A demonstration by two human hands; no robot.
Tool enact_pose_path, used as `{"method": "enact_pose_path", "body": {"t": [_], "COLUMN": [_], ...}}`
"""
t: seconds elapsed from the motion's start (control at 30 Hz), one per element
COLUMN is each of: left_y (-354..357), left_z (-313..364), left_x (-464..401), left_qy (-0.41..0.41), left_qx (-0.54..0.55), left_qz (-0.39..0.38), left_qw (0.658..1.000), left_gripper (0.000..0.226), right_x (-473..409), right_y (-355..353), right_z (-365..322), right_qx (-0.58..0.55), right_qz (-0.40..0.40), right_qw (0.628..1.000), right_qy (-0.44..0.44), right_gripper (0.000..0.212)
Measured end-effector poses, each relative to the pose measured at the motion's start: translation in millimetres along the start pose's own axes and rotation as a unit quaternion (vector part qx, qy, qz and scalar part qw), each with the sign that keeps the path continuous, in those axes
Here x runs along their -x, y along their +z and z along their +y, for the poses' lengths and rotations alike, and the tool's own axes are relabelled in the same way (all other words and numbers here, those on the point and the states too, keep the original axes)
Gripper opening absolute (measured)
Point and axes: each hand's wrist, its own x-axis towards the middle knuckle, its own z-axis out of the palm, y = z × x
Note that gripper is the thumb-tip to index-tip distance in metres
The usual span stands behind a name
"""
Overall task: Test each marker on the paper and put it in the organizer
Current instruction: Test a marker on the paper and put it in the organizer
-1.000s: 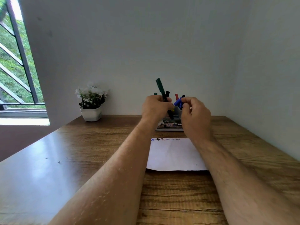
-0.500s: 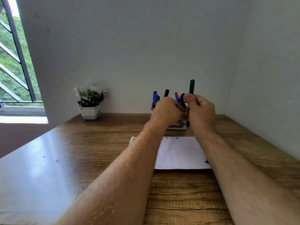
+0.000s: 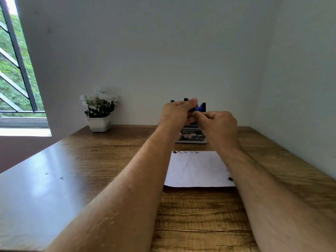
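Note:
Both my hands meet in front of the organizer (image 3: 192, 138), a small box with a printed label at the back of the desk. My left hand (image 3: 177, 112) and my right hand (image 3: 217, 121) are pinched together on a dark green marker (image 3: 192, 110), of which only a short stub shows between the fingertips. Behind the hands, a blue marker (image 3: 200, 107) and a black marker (image 3: 204, 106) stand in the organizer. The white paper (image 3: 197, 170) lies flat in front of it, with a row of small coloured test marks (image 3: 186, 152) along its far edge.
A white pot of white flowers (image 3: 99, 110) stands at the back left of the wooden desk (image 3: 101, 160). Walls close the back and right sides. A barred window (image 3: 16, 70) is at the left. A small dark spot (image 3: 230, 178) sits near the paper's right edge.
The green marker went from my left hand to upright in my right hand, then came down; now both hands close on it, low before the organizer, and it is mostly hidden.

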Motion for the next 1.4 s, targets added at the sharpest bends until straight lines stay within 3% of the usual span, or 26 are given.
{"method": "enact_pose_path", "body": {"t": [0.2,0.33,0.4,0.5,0.63,0.83,0.9,0.97,1.1,1.3,1.4], "left_y": [4,5,6,12,16,7,6,7,5,1,1], "left_z": [7,4,-4,-24,-41,-42,-44,-45,-57,-66,-67], "left_x": [2,-4,-3,2,6,6,6,6,6,7,7], "left_qy": [0.010,-0.005,-0.029,-0.038,-0.018,-0.015,-0.009,-0.002,0.020,0.014,0.013], "left_qx": [0.078,0.126,0.095,-0.002,-0.043,-0.116,-0.168,-0.209,-0.257,-0.293,-0.297], "left_qz": [0.016,0.113,0.144,0.172,0.185,0.191,0.174,0.154,0.123,0.114,0.110], "left_qw": [0.997,0.986,0.985,0.984,0.982,0.975,0.970,0.966,0.958,0.949,0.948], "left_gripper": [0.017,0.027,0.033,0.039,0.042,0.040,0.041,0.043,0.037,0.030,0.034], "right_x": [2,0,0,3,7,10,11,10,13,11,11], "right_y": [-2,-3,-4,-7,-12,-15,-14,-15,-18,-18,-18], "right_z": [-3,1,2,-1,3,13,14,15,18,20,22], "right_qx": [-0.014,-0.029,-0.121,-0.207,-0.278,-0.219,-0.154,-0.108,-0.088,0.005,0.050], "right_qz": [0.015,0.007,-0.020,-0.075,-0.127,-0.143,-0.121,-0.124,-0.210,-0.255,-0.238], "right_qw": [1.000,0.996,0.983,0.961,0.933,0.944,0.959,0.959,0.943,0.933,0.945], "right_qy": [0.019,0.081,0.137,0.169,0.192,0.199,0.206,0.229,0.242,0.252,0.221], "right_gripper": [0.037,0.026,0.016,0.020,0.032,0.008,0.030,0.038,0.016,0.005,0.012]}}
